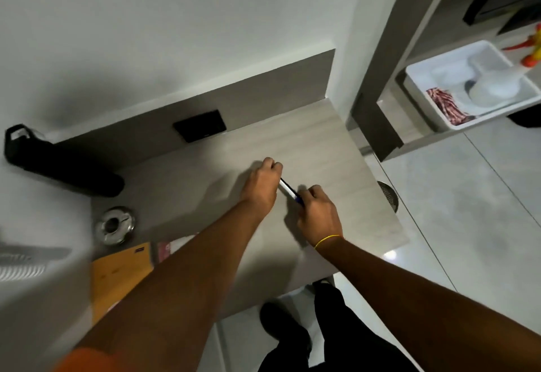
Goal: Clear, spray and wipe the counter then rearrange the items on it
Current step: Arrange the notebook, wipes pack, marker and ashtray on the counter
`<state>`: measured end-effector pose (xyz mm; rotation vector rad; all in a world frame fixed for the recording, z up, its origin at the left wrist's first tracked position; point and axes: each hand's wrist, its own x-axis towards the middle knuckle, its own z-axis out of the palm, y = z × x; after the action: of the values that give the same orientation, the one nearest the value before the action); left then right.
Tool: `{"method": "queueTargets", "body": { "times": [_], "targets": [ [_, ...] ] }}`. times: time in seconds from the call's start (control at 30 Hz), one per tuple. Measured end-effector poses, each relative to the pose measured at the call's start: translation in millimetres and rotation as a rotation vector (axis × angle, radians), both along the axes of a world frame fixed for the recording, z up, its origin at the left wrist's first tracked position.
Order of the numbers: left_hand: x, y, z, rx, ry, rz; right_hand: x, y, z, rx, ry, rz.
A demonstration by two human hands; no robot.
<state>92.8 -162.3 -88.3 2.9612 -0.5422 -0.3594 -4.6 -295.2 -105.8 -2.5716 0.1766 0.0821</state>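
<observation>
Two hands meet over the middle of the desk (pixel 316 143), each closed on an end of a slim white-and-blue pen (pixel 288 190). The left hand (pixel 262 185) grips the far end with curled fingers; the right hand (pixel 317 212), with a yellow band at its wrist, grips the near end. At the desk's left edge stand a black bottle (pixel 58 163), a metal ashtray (pixel 114 226) and an orange folder (pixel 121 272). A white tray (pixel 439 121) sits on the shelf to the right.
</observation>
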Motion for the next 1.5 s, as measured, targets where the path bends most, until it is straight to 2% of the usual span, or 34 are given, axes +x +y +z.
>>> {"method": "queueTargets", "body": {
  "times": [0.17, 0.3, 0.67, 0.8, 0.9, 1.17, 1.33, 1.4, 1.5],
  "targets": [
    [16, -41, -27, -0.261, 0.084, 0.228, 4, -20, -16, 0.007, 0.047, -0.141],
    [25, -53, -40, -0.377, 0.107, 0.348, 6, -17, -28, 0.017, 0.078, -0.127],
    [31, -53, -37, -0.362, 0.101, 0.338, 15, -19, -51, 0.067, 0.028, -0.141],
    [20, -31, -24, -0.328, 0.028, 0.402, 20, -13, -39, -0.078, -0.055, -0.168],
    [1, 11, -13, -0.321, -0.031, 0.542, 26, 16, -22, -0.211, -0.131, -0.048],
    [-124, 197, -4, -0.37, -0.193, 1.221, 28, 197, 2, -0.099, -0.123, 0.603],
    [-203, 269, -2, -0.44, -0.192, 1.784, 18, 299, -8, -0.183, -0.111, 0.911],
    [-224, 282, -7, -0.543, -0.214, 1.96, 14, 324, -17, -0.205, -0.055, 0.948],
    [-233, 296, -10, -0.841, -0.326, 2.262, 8, 353, -25, -0.245, 0.03, 0.926]
  ]
}}
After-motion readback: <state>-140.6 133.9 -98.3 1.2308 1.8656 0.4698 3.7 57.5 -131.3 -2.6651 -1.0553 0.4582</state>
